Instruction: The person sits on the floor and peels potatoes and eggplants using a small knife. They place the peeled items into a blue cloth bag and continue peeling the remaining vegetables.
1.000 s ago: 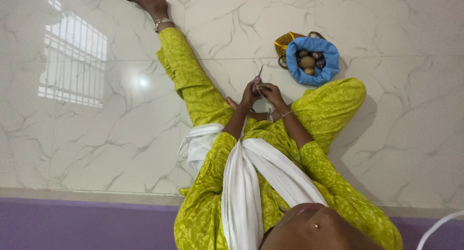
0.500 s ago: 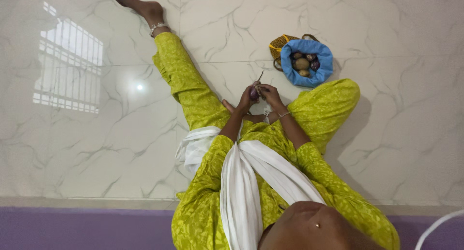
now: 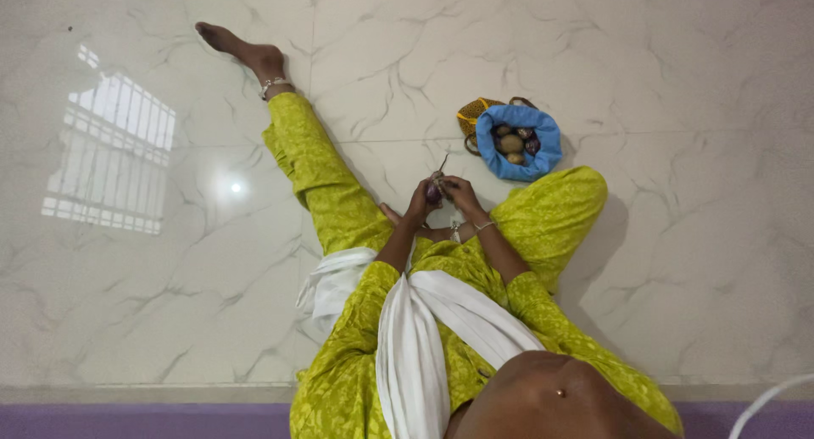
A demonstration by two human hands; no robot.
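Glossy white veined marble floor (image 3: pixel 661 235) is mirroring window light left of the hands. Soft matt blue cloth bag (image 3: pixel 519 142), beyond the right hand (image 3: pixel 462 195), is holding smooth-skinned round produce. Small glossy purple item (image 3: pixel 433 191) is showing between both hands.

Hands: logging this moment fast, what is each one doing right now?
Left hand: closed on a small purple thing.
Right hand: fingers curled at the same thing; grip cannot be told.

A glossy white marble-veined tile floor (image 3: pixel 695 261) carries a blue-lined cloth bag (image 3: pixel 549 147) of round fruit, lying near the seated person's bent knee, and a window's reflection.
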